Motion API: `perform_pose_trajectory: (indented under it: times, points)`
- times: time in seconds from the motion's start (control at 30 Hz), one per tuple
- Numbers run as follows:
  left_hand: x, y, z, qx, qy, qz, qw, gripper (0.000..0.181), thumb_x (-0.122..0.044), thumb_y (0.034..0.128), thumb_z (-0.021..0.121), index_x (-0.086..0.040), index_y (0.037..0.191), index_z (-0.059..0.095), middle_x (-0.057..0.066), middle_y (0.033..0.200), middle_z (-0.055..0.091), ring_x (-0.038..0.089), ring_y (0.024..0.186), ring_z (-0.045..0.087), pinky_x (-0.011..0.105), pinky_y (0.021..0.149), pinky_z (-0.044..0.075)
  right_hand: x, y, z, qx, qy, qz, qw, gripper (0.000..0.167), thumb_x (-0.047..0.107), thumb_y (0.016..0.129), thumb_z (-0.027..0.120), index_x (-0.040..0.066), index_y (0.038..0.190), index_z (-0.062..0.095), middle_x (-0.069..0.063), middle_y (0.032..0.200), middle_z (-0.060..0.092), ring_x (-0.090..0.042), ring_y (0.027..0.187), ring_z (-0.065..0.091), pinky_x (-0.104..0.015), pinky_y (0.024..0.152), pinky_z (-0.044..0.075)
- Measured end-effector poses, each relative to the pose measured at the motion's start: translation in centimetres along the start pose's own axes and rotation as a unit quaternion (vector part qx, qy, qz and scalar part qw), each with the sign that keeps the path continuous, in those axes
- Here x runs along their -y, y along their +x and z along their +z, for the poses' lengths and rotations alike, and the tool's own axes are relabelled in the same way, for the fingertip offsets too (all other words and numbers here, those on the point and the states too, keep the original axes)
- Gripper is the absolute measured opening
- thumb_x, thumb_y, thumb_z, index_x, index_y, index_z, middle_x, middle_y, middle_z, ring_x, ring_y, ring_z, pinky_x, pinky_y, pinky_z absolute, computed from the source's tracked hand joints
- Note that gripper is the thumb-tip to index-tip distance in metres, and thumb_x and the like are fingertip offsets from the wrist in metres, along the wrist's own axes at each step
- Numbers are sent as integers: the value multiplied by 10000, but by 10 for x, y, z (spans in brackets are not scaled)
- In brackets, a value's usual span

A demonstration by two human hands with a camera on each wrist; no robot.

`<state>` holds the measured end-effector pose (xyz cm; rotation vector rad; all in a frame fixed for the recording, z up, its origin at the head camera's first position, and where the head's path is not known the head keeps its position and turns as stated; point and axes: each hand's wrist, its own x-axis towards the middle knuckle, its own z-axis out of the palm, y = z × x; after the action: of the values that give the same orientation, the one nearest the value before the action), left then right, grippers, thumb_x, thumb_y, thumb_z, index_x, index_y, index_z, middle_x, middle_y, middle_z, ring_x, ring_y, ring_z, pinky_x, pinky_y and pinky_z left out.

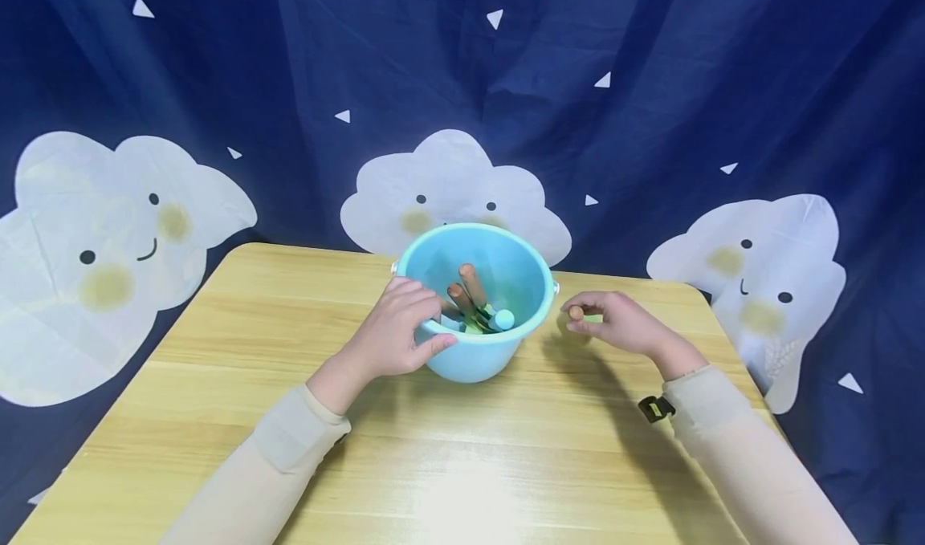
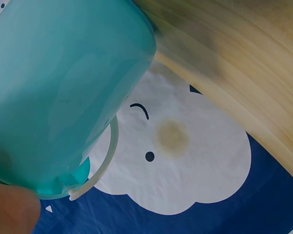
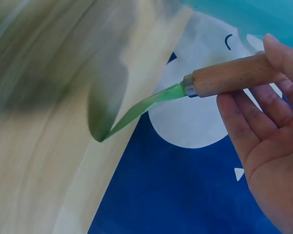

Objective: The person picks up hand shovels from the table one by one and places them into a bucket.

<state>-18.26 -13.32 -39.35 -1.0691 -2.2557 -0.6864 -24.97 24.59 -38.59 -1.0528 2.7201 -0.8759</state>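
Note:
A light blue bucket (image 1: 473, 360) is at the middle of the table, its opening facing up towards me. My left hand (image 1: 393, 328) grips its left rim, thumb on the outside. Inside are tools with wooden handles (image 1: 471, 284), a light blue round end (image 1: 502, 319) and some green parts; their lower ends are hidden. To the right of the bucket, my right hand (image 1: 617, 320) pinches the wooden handle of a small garden trowel (image 3: 234, 75). Its green blade slants down, seen nearly edge-on in the right wrist view, with the tip at or close to the tabletop.
The wooden table (image 1: 448, 449) reaches back to a dark blue curtain (image 1: 462, 63) with cloud prints. A pale bucket handle (image 2: 105, 165) hangs beside the bucket in the left wrist view. A black strap (image 1: 656, 408) is on the right wrist.

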Motion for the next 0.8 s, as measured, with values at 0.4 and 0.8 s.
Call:
perform_pose_trajectory:
  times: [0.4, 0.8]
  points:
    - [1, 0, 0, 33, 0, -27, 10000, 614, -677, 985, 348, -137, 804, 576, -35, 806, 595, 178, 823, 512, 413, 883, 362, 5, -1, -6, -115, 229, 168, 9995, 185, 163, 942, 714, 73, 1103, 699, 22, 919, 634, -200, 989, 654, -453, 908, 537]
    - [1, 0, 1, 7, -2, -35, 10000, 593, -676, 987, 347, -152, 775, 527, -35, 802, 588, 176, 803, 502, 407, 870, 361, 9, -2, -9, -196, 331, 193, 9991, 171, 157, 966, 681, 82, 1119, 692, 6, 970, 658, -209, 1031, 672, -386, 905, 542]
